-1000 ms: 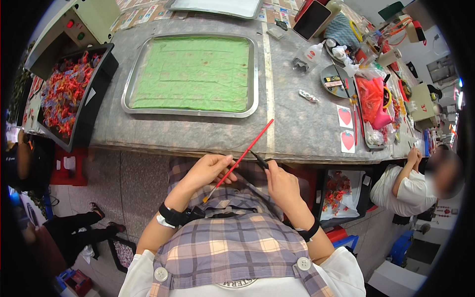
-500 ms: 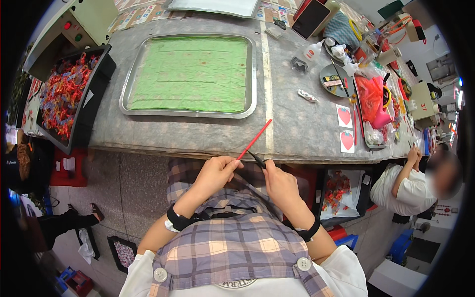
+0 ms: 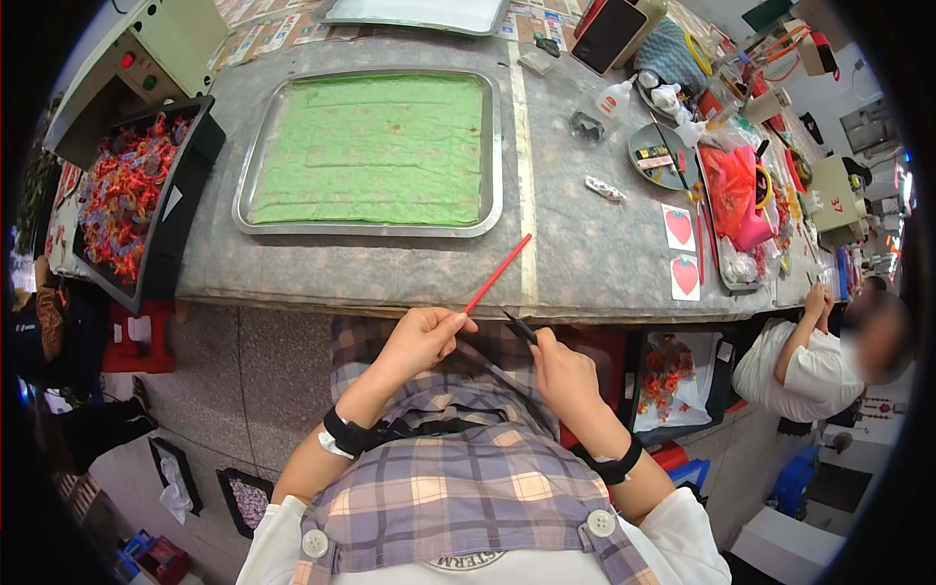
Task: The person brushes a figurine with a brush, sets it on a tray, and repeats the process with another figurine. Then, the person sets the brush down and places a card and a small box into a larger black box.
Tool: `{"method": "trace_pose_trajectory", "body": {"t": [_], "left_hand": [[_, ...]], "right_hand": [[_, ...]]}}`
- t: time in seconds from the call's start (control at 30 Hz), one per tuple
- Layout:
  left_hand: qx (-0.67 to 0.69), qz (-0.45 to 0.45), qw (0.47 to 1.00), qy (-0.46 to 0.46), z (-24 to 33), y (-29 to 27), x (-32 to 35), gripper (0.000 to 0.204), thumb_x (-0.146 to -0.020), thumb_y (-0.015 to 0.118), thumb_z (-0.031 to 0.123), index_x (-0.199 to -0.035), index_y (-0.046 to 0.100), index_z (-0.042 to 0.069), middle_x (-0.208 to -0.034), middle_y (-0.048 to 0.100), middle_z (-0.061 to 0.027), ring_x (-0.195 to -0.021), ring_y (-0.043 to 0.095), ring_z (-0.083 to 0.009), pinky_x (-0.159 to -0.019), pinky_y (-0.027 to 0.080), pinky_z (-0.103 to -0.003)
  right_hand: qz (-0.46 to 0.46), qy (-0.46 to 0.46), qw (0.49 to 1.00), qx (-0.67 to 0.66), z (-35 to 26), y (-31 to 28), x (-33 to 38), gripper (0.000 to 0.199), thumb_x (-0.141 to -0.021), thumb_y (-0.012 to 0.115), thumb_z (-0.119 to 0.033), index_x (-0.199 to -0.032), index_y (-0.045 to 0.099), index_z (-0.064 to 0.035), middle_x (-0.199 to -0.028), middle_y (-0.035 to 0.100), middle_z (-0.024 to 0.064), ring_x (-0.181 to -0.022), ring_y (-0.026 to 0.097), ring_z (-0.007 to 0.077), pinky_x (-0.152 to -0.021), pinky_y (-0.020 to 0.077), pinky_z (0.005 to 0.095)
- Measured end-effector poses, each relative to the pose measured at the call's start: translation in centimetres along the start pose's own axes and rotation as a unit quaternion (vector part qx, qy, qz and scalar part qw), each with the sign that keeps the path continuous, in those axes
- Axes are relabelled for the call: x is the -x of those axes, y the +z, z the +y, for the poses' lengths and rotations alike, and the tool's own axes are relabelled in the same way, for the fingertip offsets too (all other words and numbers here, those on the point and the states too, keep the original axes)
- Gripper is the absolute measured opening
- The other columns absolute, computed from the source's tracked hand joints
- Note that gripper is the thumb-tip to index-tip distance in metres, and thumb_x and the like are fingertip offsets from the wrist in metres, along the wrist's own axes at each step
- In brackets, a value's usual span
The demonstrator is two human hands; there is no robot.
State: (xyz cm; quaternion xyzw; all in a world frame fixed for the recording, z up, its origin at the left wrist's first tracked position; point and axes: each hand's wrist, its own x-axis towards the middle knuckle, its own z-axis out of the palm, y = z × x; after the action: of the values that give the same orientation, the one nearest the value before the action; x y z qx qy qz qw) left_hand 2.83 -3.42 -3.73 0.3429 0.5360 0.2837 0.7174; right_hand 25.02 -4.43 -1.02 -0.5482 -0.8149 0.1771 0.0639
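My left hand (image 3: 421, 341) pinches the lower end of a thin red stick (image 3: 499, 272), which slants up and to the right over the table edge. In my right hand (image 3: 565, 372) is a slim black pointed tool (image 3: 521, 328); its exact kind is too small to tell. The tool's tip points up and left, a short gap from the stick. Beyond my hands, a metal tray (image 3: 370, 230) lined with a green cloth (image 3: 380, 146) lies on the grey-covered table (image 3: 575, 263).
A black crate (image 3: 200, 161) of red and purple pieces stands at the left. On the right are two strawberry cards (image 3: 679, 229), a grey plate (image 3: 647, 144), a white bottle (image 3: 614, 97) and a cluttered tray (image 3: 729, 224). A co-worker (image 3: 795, 356) sits farther right.
My right hand has drawn slightly right and down, taking the black tool away from the red stick. The left hand and stick have hardly moved.
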Motion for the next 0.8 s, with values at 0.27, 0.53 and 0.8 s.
{"method": "trace_pose_trajectory", "body": {"t": [0.27, 0.53, 0.8], "left_hand": [[0.039, -0.026, 0.999, -0.018, 0.2, -0.1, 0.0, 0.031, -0.095, 0.048, 0.028, -0.094, 0.063, 0.001, -0.052, 0.042, 0.0058, -0.043, 0.032, -0.0017, -0.040, 0.024, -0.018], [0.054, -0.024, 0.998, -0.023, 0.2, -0.2, 0.0, 0.031, -0.095, 0.048, 0.028, -0.094, 0.063, 0.001, -0.052, 0.043, 0.0058, -0.042, 0.032, -0.0016, -0.040, 0.024, -0.018], [0.045, -0.021, 0.999, -0.014, 0.2, -0.2, 0.0, 0.031, -0.095, 0.048, 0.027, -0.095, 0.063, 0.001, -0.052, 0.043, 0.0058, -0.042, 0.032, -0.0013, -0.040, 0.024, -0.017]], "right_hand": [[0.024, -0.025, 0.999, -0.024, -0.4, 0.7, -1.1, 0.012, -0.088, 0.051, -0.015, -0.091, 0.046, -0.0045, -0.065, 0.059, 0.0123, -0.055, 0.060, 0.0308, -0.046, 0.0470, 0.0395], [-0.019, 0.023, 0.999, -0.040, -0.6, 1.1, -1.1, 0.012, -0.090, 0.048, -0.015, -0.093, 0.045, -0.0049, -0.064, 0.059, 0.0157, -0.060, 0.059, 0.0356, -0.051, 0.0445, 0.0449], [-0.033, 0.045, 0.997, -0.046, -1.1, 1.1, -1.2, 0.011, -0.090, 0.047, -0.014, -0.095, 0.044, -0.0045, -0.064, 0.059, 0.0171, -0.061, 0.059, 0.0368, -0.052, 0.0444, 0.0463]]}}
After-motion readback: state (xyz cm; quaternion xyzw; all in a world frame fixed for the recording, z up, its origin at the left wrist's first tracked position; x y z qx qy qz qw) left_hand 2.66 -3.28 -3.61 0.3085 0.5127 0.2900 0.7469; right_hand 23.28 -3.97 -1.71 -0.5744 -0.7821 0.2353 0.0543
